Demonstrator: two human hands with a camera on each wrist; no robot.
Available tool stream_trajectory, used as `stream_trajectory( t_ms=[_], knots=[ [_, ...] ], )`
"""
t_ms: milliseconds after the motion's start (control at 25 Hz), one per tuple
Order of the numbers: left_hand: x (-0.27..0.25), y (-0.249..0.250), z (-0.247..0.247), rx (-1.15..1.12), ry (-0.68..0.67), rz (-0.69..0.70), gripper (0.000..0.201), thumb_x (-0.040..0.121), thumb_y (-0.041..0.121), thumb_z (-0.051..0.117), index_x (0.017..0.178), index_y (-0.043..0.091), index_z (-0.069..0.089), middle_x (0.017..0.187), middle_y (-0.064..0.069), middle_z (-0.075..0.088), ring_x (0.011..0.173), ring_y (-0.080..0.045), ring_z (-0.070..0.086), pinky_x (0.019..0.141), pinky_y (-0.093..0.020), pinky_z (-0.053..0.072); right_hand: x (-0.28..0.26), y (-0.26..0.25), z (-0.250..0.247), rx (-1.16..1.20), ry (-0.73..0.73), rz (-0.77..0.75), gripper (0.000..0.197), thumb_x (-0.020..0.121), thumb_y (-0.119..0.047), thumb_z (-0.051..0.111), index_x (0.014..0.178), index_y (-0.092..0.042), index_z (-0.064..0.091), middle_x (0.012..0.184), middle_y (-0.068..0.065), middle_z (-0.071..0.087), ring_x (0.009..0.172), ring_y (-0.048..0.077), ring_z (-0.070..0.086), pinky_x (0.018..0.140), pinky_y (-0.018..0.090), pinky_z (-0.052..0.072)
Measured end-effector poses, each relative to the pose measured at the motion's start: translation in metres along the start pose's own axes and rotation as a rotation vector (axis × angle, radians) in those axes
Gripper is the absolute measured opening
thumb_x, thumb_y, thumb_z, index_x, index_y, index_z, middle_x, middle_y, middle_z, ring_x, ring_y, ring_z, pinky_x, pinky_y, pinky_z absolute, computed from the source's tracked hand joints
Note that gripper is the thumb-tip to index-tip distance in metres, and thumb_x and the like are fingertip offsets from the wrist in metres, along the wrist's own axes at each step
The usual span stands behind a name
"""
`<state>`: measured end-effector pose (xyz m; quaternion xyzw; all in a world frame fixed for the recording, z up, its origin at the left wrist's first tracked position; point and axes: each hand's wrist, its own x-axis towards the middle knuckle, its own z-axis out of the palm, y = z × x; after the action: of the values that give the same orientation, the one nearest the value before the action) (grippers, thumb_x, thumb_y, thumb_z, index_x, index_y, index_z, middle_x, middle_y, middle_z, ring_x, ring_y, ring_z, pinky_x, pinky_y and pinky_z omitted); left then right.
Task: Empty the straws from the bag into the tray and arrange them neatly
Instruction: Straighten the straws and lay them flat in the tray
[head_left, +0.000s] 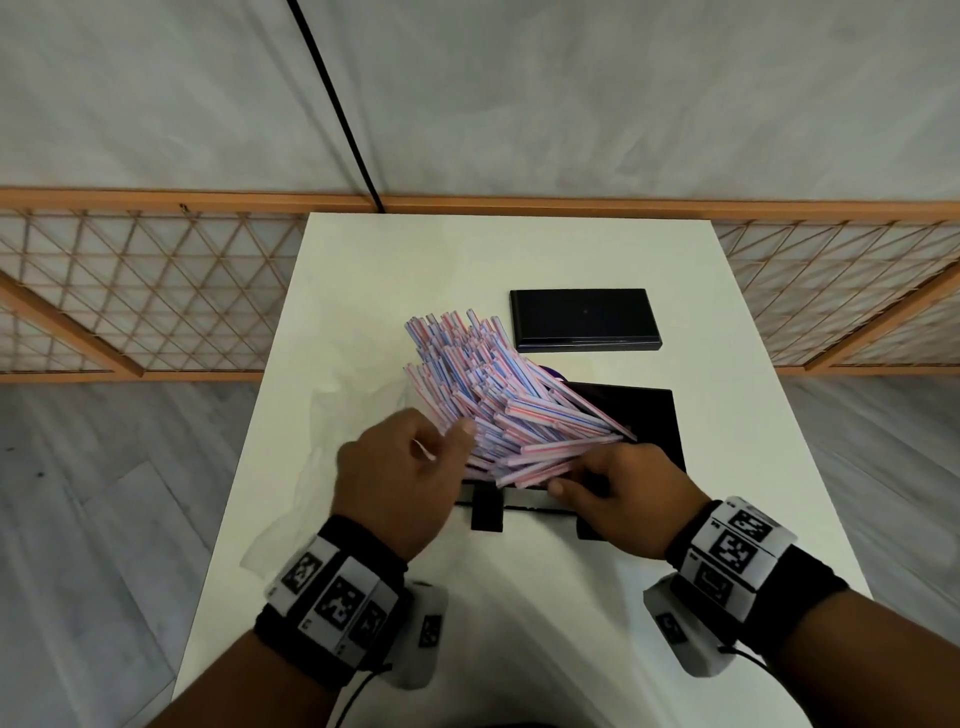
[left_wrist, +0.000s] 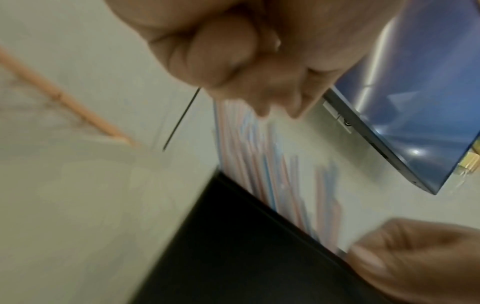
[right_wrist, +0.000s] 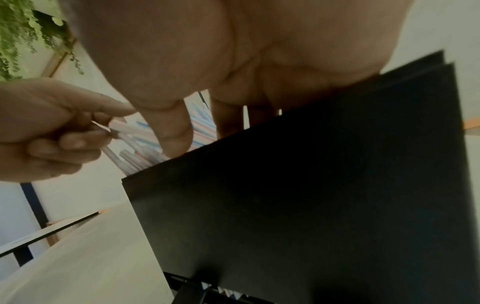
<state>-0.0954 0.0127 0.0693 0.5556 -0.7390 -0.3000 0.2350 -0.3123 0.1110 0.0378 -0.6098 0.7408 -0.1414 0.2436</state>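
Observation:
A big bunch of red-, white- and blue-striped straws (head_left: 483, 374) (left_wrist: 259, 164) (right_wrist: 140, 148) fans out of the black tray (head_left: 654, 415) (left_wrist: 246, 246) (right_wrist: 311, 185), leaning up and away over its left side. My left hand (head_left: 441, 447) (left_wrist: 246, 61) (right_wrist: 64, 133) is curled round a few straws at the fan's near left edge. My right hand (head_left: 587, 483) (left_wrist: 415, 257) (right_wrist: 233, 61) is at the tray's near rim, thumb and fingers closed on the straws' lower ends. The clear empty bag (head_left: 317, 457) lies flat on the table left of my left hand.
A second black flat tray or lid (head_left: 584, 319) (left_wrist: 415, 102) lies beyond the first, toward the table's far right. A small black block (head_left: 487, 512) sits at the tray's near edge. The white table (head_left: 395, 270) ends against a wooden lattice railing (head_left: 130, 291).

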Motion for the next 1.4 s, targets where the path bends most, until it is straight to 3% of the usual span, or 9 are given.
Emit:
stream_trajectory(
  t_ms=[160,360,560,720,880,1040,1160,1320,1400],
  knots=[
    [0.014,-0.009,-0.014,-0.054,0.187,-0.049,0.039,0.085,0.047,0.069,0.085,0.013,0.048,0.064,-0.002,0.050,0.059,-0.009,0.050,0.057,-0.033,0.031,-0.001,-0.003,-0.002,0.026,-0.076,-0.059,0.027,0.093,-0.042,0.059,0.083,-0.018,0.069,0.065,-0.004,0.061,0.063,0.011,0.054,0.065,0.029,0.044],
    [0.021,-0.021,0.001,-0.344,-0.234,-0.394,0.059,0.088,0.060,0.061,0.083,0.002,0.060,0.069,-0.009,0.065,0.053,-0.025,0.059,0.049,-0.031,0.044,0.003,-0.007,-0.002,0.030,-0.137,-0.073,0.028,0.095,-0.041,0.052,0.082,-0.019,0.064,0.069,-0.005,0.061,0.068,0.016,0.057,0.069,0.033,0.047],
    [0.007,-0.002,0.014,-0.442,-0.301,-0.274,0.040,0.094,0.045,0.062,0.072,0.012,0.064,0.047,-0.002,0.061,0.046,-0.029,0.066,0.049,-0.041,0.059,0.009,-0.011,-0.002,0.094,-0.131,-0.081,0.024,0.095,-0.037,0.055,0.088,-0.018,0.068,0.075,0.000,0.066,0.067,0.015,0.059,0.068,0.031,0.048],
    [0.004,0.007,0.020,-0.437,-0.364,-0.250,0.033,0.097,0.044,0.056,0.090,0.014,0.068,0.069,-0.005,0.074,0.048,-0.028,0.070,0.045,-0.032,0.055,0.007,-0.006,0.001,-0.023,-0.163,-0.028,0.041,0.097,-0.051,0.043,0.086,-0.017,0.063,0.077,-0.007,0.063,0.075,0.011,0.058,0.074,0.030,0.045],
    [0.004,0.010,0.033,-0.557,-0.293,-0.312,0.036,0.101,0.037,0.053,0.085,0.009,0.068,0.062,-0.017,0.072,0.051,-0.038,0.069,0.050,-0.043,0.059,0.010,-0.017,-0.003,0.118,-0.104,-0.162,0.024,0.102,-0.032,0.044,0.081,-0.028,0.056,0.071,-0.020,0.050,0.068,-0.008,0.048,0.067,0.018,0.034],
    [0.002,0.013,0.031,-0.635,-0.340,-0.371,0.037,0.100,0.041,0.055,0.086,0.009,0.069,0.071,-0.016,0.075,0.051,-0.032,0.071,0.051,-0.040,0.059,0.014,-0.005,-0.005,0.051,0.060,-0.160,0.034,0.093,-0.045,0.047,0.080,-0.022,0.069,0.073,-0.005,0.061,0.073,0.011,0.058,0.070,0.033,0.048],
    [-0.002,0.006,0.022,-0.373,-0.268,-0.190,0.040,0.092,0.052,0.061,0.083,0.013,0.063,0.073,-0.002,0.071,0.047,-0.022,0.070,0.048,-0.034,0.057,0.006,0.002,0.001,0.010,0.089,-0.085,0.041,0.086,-0.055,0.050,0.073,-0.019,0.066,0.069,-0.003,0.062,0.068,0.014,0.059,0.067,0.035,0.049],
    [0.006,-0.014,0.012,-0.183,0.067,-0.093,0.042,0.090,0.056,0.060,0.085,0.015,0.051,0.073,-0.002,0.058,0.060,-0.013,0.055,0.057,-0.023,0.038,-0.002,0.005,-0.002,0.029,-0.059,0.033,0.038,0.089,-0.051,0.059,0.064,-0.023,0.057,0.059,-0.004,0.058,0.056,0.008,0.054,0.059,0.030,0.044],
    [0.013,-0.019,0.015,-0.290,0.024,-0.229,0.046,0.087,0.060,0.058,0.095,0.017,0.046,0.075,-0.004,0.057,0.061,-0.018,0.053,0.061,-0.032,0.042,-0.002,0.001,-0.004,0.086,-0.126,-0.031,0.022,0.091,-0.041,0.062,0.080,-0.024,0.068,0.071,-0.004,0.067,0.064,0.010,0.062,0.067,0.033,0.051]
  ],
)
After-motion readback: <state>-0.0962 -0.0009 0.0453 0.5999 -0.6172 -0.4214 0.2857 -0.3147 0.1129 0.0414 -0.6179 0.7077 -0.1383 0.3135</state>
